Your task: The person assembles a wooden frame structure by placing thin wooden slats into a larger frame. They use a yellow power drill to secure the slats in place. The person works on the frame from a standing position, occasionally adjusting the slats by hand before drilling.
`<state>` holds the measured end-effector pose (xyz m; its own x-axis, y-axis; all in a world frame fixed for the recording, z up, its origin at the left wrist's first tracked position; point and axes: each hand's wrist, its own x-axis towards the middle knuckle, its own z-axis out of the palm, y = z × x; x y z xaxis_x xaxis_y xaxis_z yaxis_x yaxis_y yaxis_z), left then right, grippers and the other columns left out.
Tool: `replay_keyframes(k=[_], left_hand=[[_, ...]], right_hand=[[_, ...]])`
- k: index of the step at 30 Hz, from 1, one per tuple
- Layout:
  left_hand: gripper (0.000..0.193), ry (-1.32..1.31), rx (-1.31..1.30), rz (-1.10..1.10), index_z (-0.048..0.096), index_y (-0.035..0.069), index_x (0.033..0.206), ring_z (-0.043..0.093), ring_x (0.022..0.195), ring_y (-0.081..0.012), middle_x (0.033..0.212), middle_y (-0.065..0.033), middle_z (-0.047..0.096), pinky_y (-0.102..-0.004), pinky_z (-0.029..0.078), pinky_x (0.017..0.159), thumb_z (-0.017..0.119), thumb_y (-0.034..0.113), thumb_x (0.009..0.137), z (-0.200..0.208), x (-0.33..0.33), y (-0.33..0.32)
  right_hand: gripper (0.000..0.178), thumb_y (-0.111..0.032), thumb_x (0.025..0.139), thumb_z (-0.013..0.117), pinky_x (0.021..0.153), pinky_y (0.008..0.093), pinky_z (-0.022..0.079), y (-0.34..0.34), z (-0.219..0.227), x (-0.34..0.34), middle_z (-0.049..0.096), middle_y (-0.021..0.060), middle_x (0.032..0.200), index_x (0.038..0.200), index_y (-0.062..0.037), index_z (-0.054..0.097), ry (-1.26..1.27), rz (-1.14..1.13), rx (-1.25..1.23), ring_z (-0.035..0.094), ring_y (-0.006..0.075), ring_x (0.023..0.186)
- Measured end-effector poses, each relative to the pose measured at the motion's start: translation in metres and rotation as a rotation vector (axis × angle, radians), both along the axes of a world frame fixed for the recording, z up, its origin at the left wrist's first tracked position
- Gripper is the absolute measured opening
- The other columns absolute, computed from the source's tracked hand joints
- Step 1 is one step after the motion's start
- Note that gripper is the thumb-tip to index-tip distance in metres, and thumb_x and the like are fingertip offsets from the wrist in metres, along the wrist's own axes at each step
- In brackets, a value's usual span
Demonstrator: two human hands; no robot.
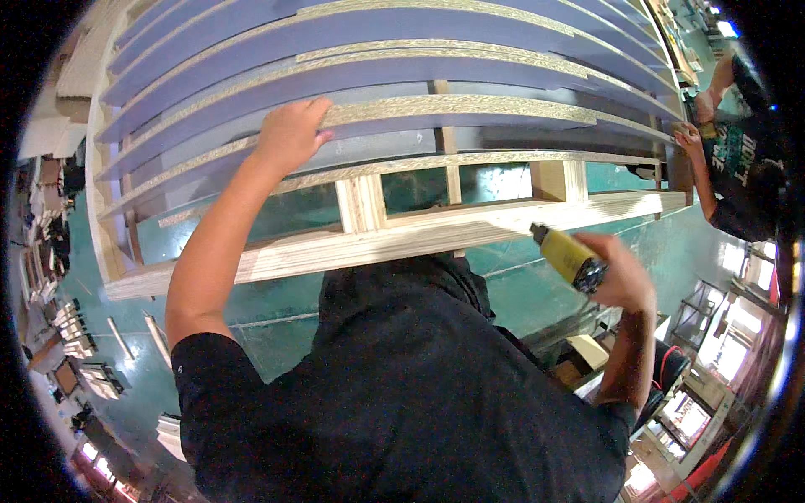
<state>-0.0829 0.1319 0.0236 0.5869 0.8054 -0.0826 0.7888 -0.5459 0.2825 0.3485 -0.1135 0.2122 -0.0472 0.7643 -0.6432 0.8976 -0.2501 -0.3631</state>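
A large wooden frame [470, 225] stands in front of me, crossed by several long particle-board slats [453, 104] with bluish-purple faces. My left hand [289, 138] is at the left part of one of the nearer slats, fingers bent over its edge and thumb on the near side. Held low on the right, my right hand [619, 272] grips a yellow-and-black power drill [568, 256]. Its narrow black nose points up and left toward the frame's near rail, apart from it. Short plywood blocks [362, 204] join the near rail to the rest of the frame.
Another person [742, 159] stands at the frame's right end, one hand near its corner. Below the frame is a green floor [285, 335]. Loose wood pieces [74, 331] lie at the left. A cart-like stand with boards [587, 350] is behind my right arm.
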Motion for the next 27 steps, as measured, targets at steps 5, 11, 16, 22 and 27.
replay_keyframes(k=[5,11,16,22,27], left_hand=[[0.034,-0.042,-0.049,-0.049,0.064,0.005,0.105,0.070,0.095,-0.0432,0.098,-0.0208,0.072,-0.0543,0.054,0.078,0.081,0.025,0.083,-0.003,-0.001,0.017],[0.019,-0.033,-0.049,-0.057,0.069,0.004,0.102,0.072,0.090,-0.0411,0.094,-0.0202,0.073,-0.0515,0.058,0.075,0.073,0.012,0.084,0.003,-0.001,0.014],[0.022,-0.077,-0.052,-0.042,0.068,0.006,0.105,0.072,0.094,-0.0410,0.097,-0.0185,0.074,-0.0521,0.058,0.077,0.072,0.010,0.084,-0.001,-0.008,0.013],[0.018,-0.109,-0.038,-0.052,0.069,0.006,0.105,0.072,0.095,-0.0395,0.100,-0.0171,0.074,-0.0507,0.059,0.077,0.067,0.008,0.087,-0.007,-0.008,0.012],[0.017,-0.123,-0.025,-0.034,0.069,0.007,0.103,0.072,0.095,-0.0401,0.099,-0.0172,0.074,-0.0512,0.058,0.077,0.067,0.008,0.087,-0.010,-0.006,0.013]], right_hand=[[0.073,-0.015,0.070,0.088,0.104,0.0394,0.048,0.109,0.030,-0.052,0.065,0.0195,0.128,0.137,-0.0066,0.061,-0.065,0.401,0.248,0.063,0.0337,0.121],[0.066,-0.023,0.074,0.086,0.091,0.0379,0.055,0.237,-0.014,-0.158,0.071,0.0171,0.110,0.132,-0.0021,0.060,-0.106,0.354,0.082,0.070,0.0316,0.102],[0.064,-0.023,0.076,0.083,0.084,0.0354,0.056,0.262,-0.024,-0.211,0.075,0.0162,0.099,0.131,-0.0021,0.058,-0.149,0.338,-0.138,0.072,0.0228,0.092],[0.078,-0.028,0.077,0.084,0.091,0.0341,0.055,0.272,-0.044,-0.204,0.073,0.0162,0.111,0.141,-0.0009,0.050,-0.101,0.380,-0.113,0.071,0.0257,0.101],[0.083,-0.032,0.077,0.087,0.095,0.0351,0.054,0.276,-0.043,-0.202,0.073,0.0172,0.114,0.144,-0.0011,0.048,-0.117,0.462,-0.053,0.070,0.0277,0.104]])
